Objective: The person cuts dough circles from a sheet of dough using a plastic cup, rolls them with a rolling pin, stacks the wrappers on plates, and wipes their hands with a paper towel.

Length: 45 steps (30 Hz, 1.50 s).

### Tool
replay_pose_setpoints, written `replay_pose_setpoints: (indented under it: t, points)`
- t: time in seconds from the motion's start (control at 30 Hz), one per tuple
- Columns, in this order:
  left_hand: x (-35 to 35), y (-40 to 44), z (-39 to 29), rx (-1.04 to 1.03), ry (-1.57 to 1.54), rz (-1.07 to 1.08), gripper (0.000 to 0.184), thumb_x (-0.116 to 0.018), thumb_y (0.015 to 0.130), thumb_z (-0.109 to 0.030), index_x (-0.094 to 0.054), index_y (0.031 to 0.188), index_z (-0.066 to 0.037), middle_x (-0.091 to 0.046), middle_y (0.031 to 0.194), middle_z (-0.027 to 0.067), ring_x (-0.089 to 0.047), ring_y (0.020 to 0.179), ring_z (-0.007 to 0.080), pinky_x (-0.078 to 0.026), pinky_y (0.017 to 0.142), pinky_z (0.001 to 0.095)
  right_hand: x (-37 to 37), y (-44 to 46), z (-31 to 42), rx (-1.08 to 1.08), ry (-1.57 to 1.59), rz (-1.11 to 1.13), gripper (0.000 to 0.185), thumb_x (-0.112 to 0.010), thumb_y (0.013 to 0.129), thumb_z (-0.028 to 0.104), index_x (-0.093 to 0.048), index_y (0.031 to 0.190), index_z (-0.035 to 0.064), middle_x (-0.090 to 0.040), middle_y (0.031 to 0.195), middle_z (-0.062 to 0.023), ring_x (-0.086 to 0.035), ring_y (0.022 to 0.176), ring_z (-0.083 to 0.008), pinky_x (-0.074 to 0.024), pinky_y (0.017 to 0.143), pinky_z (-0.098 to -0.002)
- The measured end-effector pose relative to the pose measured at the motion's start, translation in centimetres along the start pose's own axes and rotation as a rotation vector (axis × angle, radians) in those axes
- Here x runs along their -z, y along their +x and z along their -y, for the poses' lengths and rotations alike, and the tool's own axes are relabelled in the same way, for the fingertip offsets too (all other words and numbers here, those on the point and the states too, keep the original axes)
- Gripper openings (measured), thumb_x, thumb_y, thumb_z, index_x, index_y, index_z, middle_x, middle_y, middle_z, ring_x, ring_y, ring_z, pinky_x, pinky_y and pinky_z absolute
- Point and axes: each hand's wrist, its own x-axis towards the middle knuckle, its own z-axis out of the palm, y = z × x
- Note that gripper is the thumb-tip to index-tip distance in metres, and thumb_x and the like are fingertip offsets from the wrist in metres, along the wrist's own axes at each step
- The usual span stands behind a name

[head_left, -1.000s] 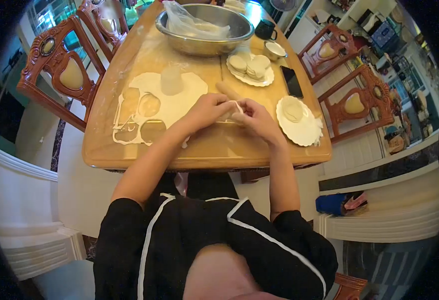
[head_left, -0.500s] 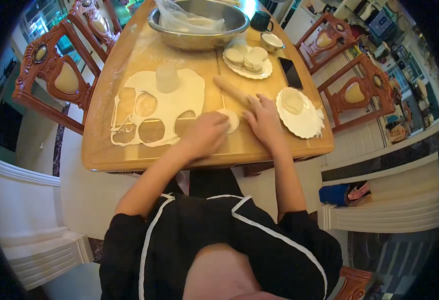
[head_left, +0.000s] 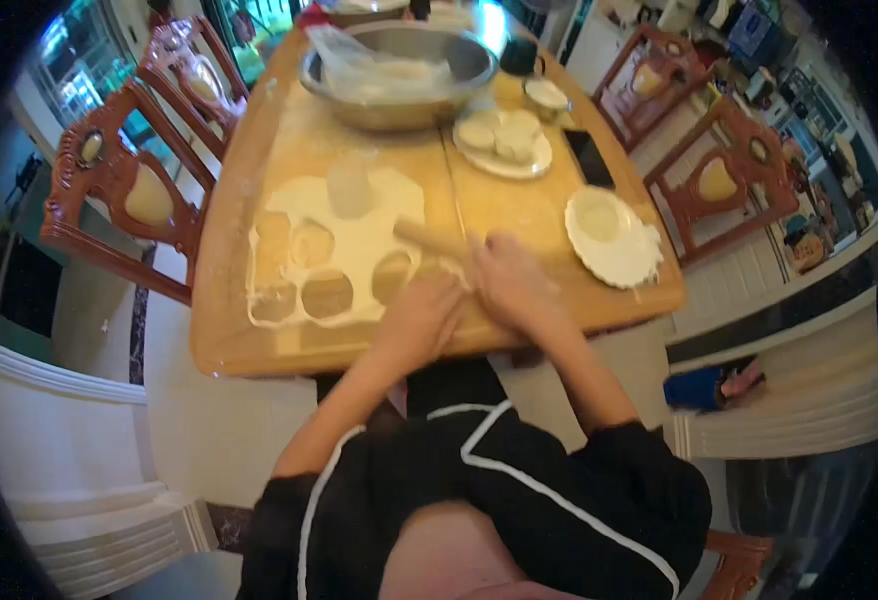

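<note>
From my head camera, my right hand (head_left: 511, 280) blurs over the near end of the rolling pin (head_left: 425, 239), hiding it; I can't tell whether my fingers close around it. My left hand (head_left: 423, 312), fingers bent, covers most of a dough round (head_left: 447, 268), its grip unclear. Left on the table (head_left: 259, 352) lies the cut dough sheet (head_left: 369, 238); a plastic bag (head_left: 354, 62) partly hides the far bowl's (head_left: 409, 116) inside.

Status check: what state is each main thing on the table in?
Dough sheet: flat, round holes cut out
Cup: standing on the dough sheet
Rolling pin: partly hidden by right hand
Steel basin: holds a plastic bag
Far plate: bears dough rounds
Near plate: holding dough
Phone: screen dark
</note>
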Motion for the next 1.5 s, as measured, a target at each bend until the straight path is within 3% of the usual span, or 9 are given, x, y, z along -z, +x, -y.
replay_pose_setpoints:
  t: [0.13, 0.27, 0.47, 0.77, 0.87, 1.0, 1.1, 1.27, 1.5]
  points:
    - [-0.1, 0.2, 0.3, -0.001, -0.008, 0.04, 0.031, -0.065, 0.083, -0.013, -0.063, 0.111, 0.0, -0.062, 0.116, 0.0222, -0.058, 0.109, 0.0403, -0.047, 0.095, 0.0467, -1.7, 0.2, -1.4, 0.039, -0.035, -0.245, 0.056, -0.057, 0.092, 0.035, -0.048, 0.136, 0.0016, -0.056, 0.099, -0.0207, -0.055, 0.092, -0.0376, -0.0474, 0.08, -0.0461]
    - [0.0, 0.2, 0.1, -0.1, 0.008, -0.029, 0.019, -0.062, 0.084, -0.014, -0.059, 0.099, -0.003, -0.059, 0.1, 0.0191, -0.057, 0.097, 0.0397, -0.049, 0.083, 0.0471, 0.2, 2.2, -2.2, -0.11, 0.08, 0.064, 0.056, -0.06, 0.089, 0.044, -0.052, 0.129, 0.0061, -0.059, 0.101, -0.0238, -0.059, 0.094, -0.041, -0.048, 0.08, -0.0513]
    - [-1.6, -0.3, 2.2, -0.159, 0.035, 0.014, 0.026, -0.063, 0.084, -0.018, -0.064, 0.107, -0.006, -0.06, 0.108, 0.0185, -0.058, 0.099, 0.0377, -0.049, 0.086, 0.045, -0.9, 4.5, -5.5, 0.008, 0.047, -0.184, 0.032, -0.059, 0.089, 0.039, -0.059, 0.103, 0.0104, -0.062, 0.089, -0.0157, -0.062, 0.087, -0.0372, -0.0495, 0.073, -0.0488]
    - [0.0, -0.4, -0.7, -0.248, 0.045, -0.246, 0.017, -0.063, 0.076, -0.013, -0.059, 0.085, 0.001, -0.054, 0.093, 0.0203, -0.052, 0.089, 0.0373, -0.042, 0.076, 0.047, -2.3, 5.5, -5.0, 0.269, -0.081, -0.515, 0.028, -0.065, 0.086, 0.031, -0.062, 0.104, 0.0106, -0.062, 0.085, -0.0117, -0.061, 0.083, -0.0342, -0.0502, 0.072, -0.0457]
    - [-0.1, -0.2, -0.7, -0.287, 0.073, -0.314, 0.016, -0.062, 0.076, -0.012, -0.058, 0.084, 0.001, -0.054, 0.09, 0.0197, -0.052, 0.087, 0.0376, -0.042, 0.075, 0.0467, -2.0, 3.2, -2.9, 0.058, 0.063, -0.353, 0.025, -0.067, 0.085, 0.033, -0.068, 0.089, 0.0078, -0.063, 0.09, -0.0145, -0.059, 0.093, -0.0357, -0.0501, 0.076, -0.0463]
    - [-1.7, 0.2, 0.8, -0.328, 0.056, -0.358, 0.016, -0.063, 0.078, -0.013, -0.058, 0.082, 0.002, -0.055, 0.089, 0.02, -0.052, 0.085, 0.038, -0.042, 0.074, 0.0461, -5.2, 1.6, -2.5, -0.03, -0.012, -0.442, 0.037, -0.062, 0.085, 0.041, -0.069, 0.098, 0.0077, -0.064, 0.094, -0.0205, -0.06, 0.092, -0.037, -0.0472, 0.082, -0.05]
    - [1.3, 0.3, -1.4, -0.076, -0.015, 0.004, 0.019, -0.063, 0.084, -0.016, -0.061, 0.092, 0.001, -0.061, 0.096, 0.0181, -0.056, 0.093, 0.038, -0.046, 0.08, 0.0446, -5.1, 1.6, -1.9, -0.139, 0.059, -0.398, 0.033, -0.068, 0.081, 0.038, -0.067, 0.09, 0.007, -0.063, 0.092, -0.019, -0.058, 0.093, -0.0385, -0.0472, 0.082, -0.0491]
    - [0.0, 0.2, 0.9, -0.105, 0.016, -0.083, 0.029, -0.065, 0.083, -0.017, -0.063, 0.109, -0.005, -0.059, 0.113, 0.0205, -0.058, 0.102, 0.0393, -0.049, 0.087, 0.0458, -6.2, 1.9, -2.9, -0.175, 0.295, -0.316, 0.025, -0.069, 0.082, 0.031, -0.063, 0.085, 0.0064, -0.061, 0.091, -0.0198, -0.058, 0.088, -0.0387, -0.0462, 0.08, -0.0478]
    - [0.1, -0.4, -0.1, 0.033, 0.041, -0.031, 0.034, -0.065, 0.084, -0.012, -0.061, 0.117, -0.003, -0.057, 0.121, 0.0232, -0.058, 0.103, 0.0417, -0.049, 0.087, 0.0461, -3.4, -0.4, -1.3, -0.351, 0.909, -0.354, 0.027, -0.055, 0.095, 0.025, -0.056, 0.109, 0.0018, -0.064, 0.095, -0.0224, -0.063, 0.091, -0.0372, -0.0497, 0.079, -0.0421]
